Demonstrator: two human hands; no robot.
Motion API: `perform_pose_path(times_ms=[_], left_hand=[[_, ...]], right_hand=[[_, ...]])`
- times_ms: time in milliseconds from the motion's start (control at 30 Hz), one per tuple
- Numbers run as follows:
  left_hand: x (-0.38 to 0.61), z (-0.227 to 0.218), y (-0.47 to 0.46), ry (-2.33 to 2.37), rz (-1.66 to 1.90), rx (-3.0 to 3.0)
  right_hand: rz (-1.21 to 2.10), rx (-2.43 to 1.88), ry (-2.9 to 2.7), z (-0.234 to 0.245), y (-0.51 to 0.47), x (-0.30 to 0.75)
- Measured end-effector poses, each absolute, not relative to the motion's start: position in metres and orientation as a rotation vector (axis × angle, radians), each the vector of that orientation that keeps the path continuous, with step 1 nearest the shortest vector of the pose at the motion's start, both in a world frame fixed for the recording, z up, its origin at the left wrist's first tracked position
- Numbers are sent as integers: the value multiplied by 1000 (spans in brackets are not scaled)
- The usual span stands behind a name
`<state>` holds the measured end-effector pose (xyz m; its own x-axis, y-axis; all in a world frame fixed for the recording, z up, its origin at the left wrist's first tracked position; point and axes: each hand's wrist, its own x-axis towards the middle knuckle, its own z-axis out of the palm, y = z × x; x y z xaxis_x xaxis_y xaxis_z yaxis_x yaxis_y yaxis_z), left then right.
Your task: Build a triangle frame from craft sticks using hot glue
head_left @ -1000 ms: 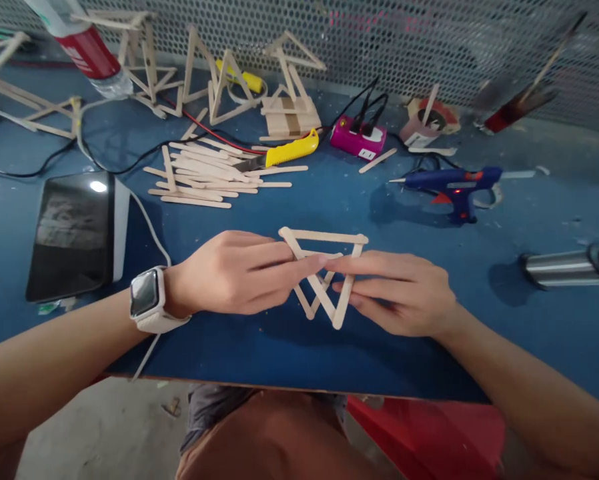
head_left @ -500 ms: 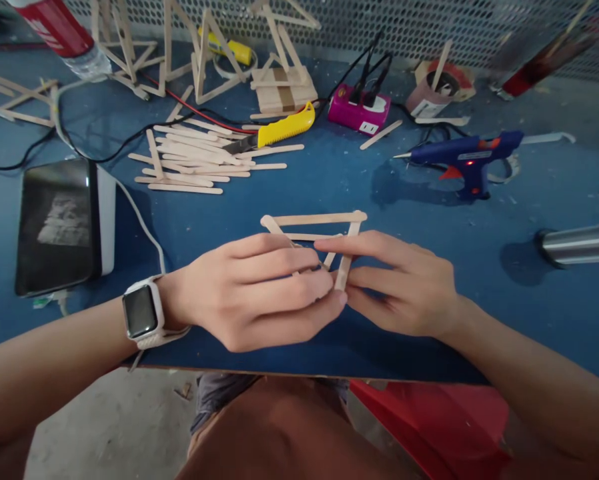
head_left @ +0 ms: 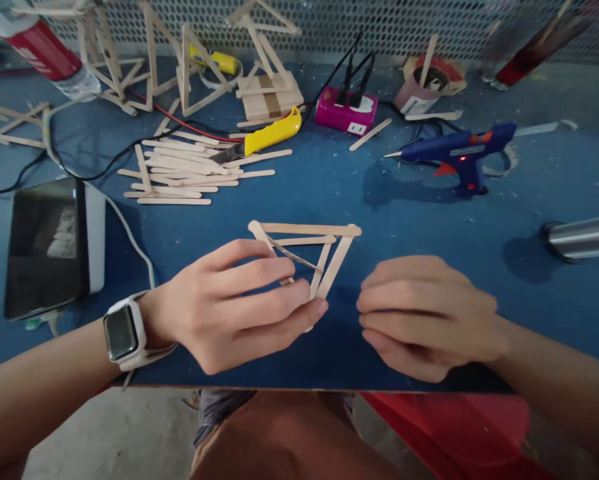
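Observation:
A triangular frame of popsicle sticks [head_left: 307,229] stands above the blue table, with a second triangle of sticks behind its front one. My left hand [head_left: 244,303] is closed around its left and lower corner, covering part of those sticks. A thin stick slants across the inside of the frame. To the right of it and apart from it, my right hand [head_left: 429,317] hovers with its fingers curled together. Whatever those fingers hold, if anything, is hidden. A blue glue gun [head_left: 457,157] with a lit red light lies beyond my right hand, nozzle pointing left.
A pile of popsicle sticks [head_left: 179,170] lies behind my left hand, a yellow utility knife [head_left: 272,135] on it. Built stick frames [head_left: 187,73] stand at the back. A purple power adapter [head_left: 344,113], a power bank [head_left: 49,243] and a metal cylinder [head_left: 584,238] are around.
My right hand has let go of the stick frame and moved right, its fingers curling. The left hand keeps hold, and the frame has tilted and shifted slightly left.

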<state>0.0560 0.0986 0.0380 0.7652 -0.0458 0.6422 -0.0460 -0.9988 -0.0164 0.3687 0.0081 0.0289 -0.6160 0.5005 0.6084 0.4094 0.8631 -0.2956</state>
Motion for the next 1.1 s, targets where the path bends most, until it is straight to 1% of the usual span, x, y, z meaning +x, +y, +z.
perform_pose_path(times_ms=[167,333,533,700,933,1100], left_hand=[[52,55,93,26,824,3048],[44,66,89,-16,720,3130],[49,67,89,-20,740,3184],[54,68,89,126,773,3015],[50,63,89,-57,862,3258],[50,62,92,-97,963,3267]], right_hand=[[349,-730,-2428,20,10,362],[452,-824,-2355,22,10,360],[446,-822,-2309,23,1,351],[386,-892,-2238,25,-6,343],[389,-895,-2227,29,-9,342],[385,-885,-2209,23,-7,341]])
